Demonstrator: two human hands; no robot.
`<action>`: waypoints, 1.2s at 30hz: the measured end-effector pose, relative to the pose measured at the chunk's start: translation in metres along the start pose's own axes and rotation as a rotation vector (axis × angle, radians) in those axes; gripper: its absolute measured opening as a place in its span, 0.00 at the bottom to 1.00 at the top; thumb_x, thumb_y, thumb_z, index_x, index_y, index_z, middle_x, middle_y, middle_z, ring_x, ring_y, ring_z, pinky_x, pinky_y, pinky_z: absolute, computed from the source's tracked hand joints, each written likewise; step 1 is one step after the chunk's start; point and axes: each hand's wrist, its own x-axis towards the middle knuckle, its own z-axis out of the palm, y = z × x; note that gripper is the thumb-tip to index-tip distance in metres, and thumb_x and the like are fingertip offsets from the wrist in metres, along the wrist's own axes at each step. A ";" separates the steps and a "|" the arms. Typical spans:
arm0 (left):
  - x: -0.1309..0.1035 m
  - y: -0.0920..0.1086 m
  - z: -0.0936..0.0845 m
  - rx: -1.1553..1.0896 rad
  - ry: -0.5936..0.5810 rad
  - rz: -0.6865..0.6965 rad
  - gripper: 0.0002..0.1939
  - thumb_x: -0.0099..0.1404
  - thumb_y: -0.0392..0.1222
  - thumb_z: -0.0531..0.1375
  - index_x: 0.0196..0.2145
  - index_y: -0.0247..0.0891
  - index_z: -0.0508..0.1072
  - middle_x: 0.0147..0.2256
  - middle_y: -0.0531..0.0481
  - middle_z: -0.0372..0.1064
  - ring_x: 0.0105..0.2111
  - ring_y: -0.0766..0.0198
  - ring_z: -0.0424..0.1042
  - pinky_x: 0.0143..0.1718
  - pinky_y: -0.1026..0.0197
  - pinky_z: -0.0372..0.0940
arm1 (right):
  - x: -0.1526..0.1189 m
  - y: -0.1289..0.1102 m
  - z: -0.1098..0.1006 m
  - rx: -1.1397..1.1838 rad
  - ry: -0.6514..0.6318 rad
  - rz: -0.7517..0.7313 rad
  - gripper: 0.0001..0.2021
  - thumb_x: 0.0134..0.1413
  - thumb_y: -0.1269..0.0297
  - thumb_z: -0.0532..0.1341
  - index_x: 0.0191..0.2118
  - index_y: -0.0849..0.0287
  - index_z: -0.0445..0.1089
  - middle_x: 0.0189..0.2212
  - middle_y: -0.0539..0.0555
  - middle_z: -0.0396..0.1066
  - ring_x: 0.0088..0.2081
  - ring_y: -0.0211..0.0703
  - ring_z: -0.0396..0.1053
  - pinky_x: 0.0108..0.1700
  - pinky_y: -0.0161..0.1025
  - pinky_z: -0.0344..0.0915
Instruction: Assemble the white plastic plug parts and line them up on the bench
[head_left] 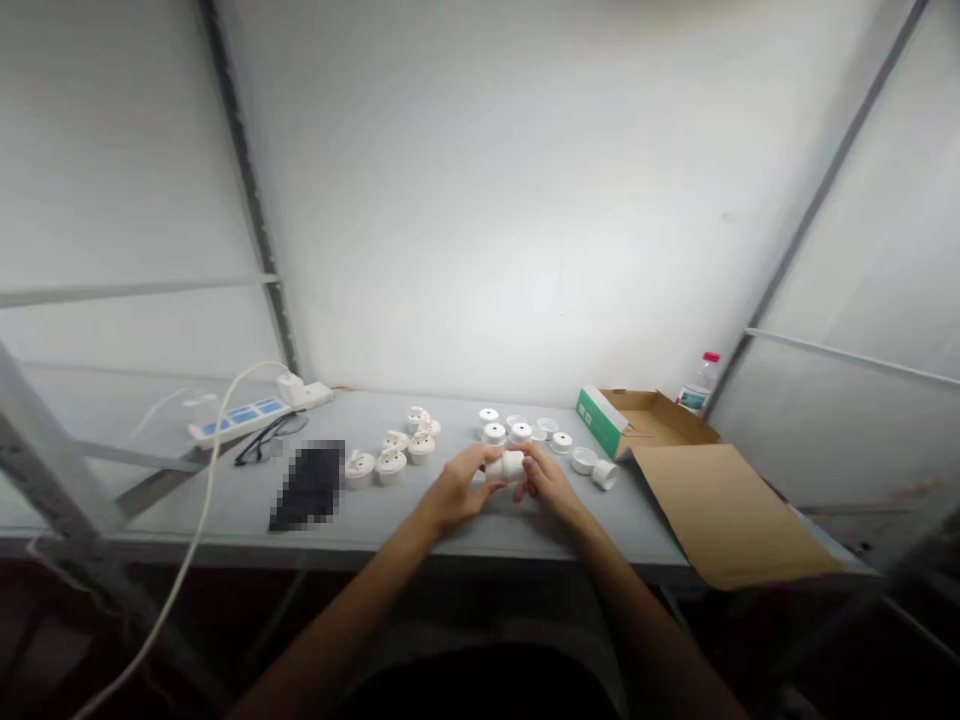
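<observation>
A white cylindrical part lies on its side between my two hands, just above the table's middle. My left hand grips its left end between thumb and fingers. On its right end are the closed fingers of my right hand. Behind my hands stand several white round caps, some with a dark centre hole, and open white rings. Right of my right hand are a white ring and a tilted white cup. Several white round units with small tabs on top stand to the left.
An open cardboard box with its flap spread forward takes up the right side, a bottle behind it. At left are a dark pixelated item, glasses, a power strip and a hanging white cable.
</observation>
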 end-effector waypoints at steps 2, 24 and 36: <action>0.000 -0.002 0.001 0.008 0.000 -0.027 0.18 0.71 0.40 0.65 0.57 0.41 0.69 0.53 0.41 0.74 0.53 0.51 0.75 0.54 0.48 0.73 | 0.000 -0.004 0.001 0.086 -0.021 -0.073 0.27 0.66 0.39 0.59 0.59 0.53 0.66 0.46 0.57 0.76 0.40 0.48 0.77 0.39 0.42 0.73; 0.006 0.007 -0.003 0.011 -0.035 -0.104 0.12 0.72 0.42 0.64 0.51 0.42 0.70 0.47 0.46 0.74 0.49 0.54 0.75 0.52 0.51 0.71 | -0.001 -0.012 0.001 0.023 0.035 -0.114 0.22 0.63 0.43 0.63 0.53 0.53 0.72 0.40 0.54 0.76 0.36 0.46 0.73 0.36 0.39 0.69; 0.001 0.003 0.000 0.104 -0.110 -0.004 0.14 0.70 0.35 0.63 0.52 0.43 0.69 0.45 0.47 0.71 0.48 0.54 0.73 0.50 0.53 0.70 | 0.000 -0.006 0.006 0.006 0.069 0.011 0.25 0.67 0.37 0.57 0.31 0.55 0.70 0.18 0.49 0.71 0.16 0.40 0.67 0.19 0.35 0.59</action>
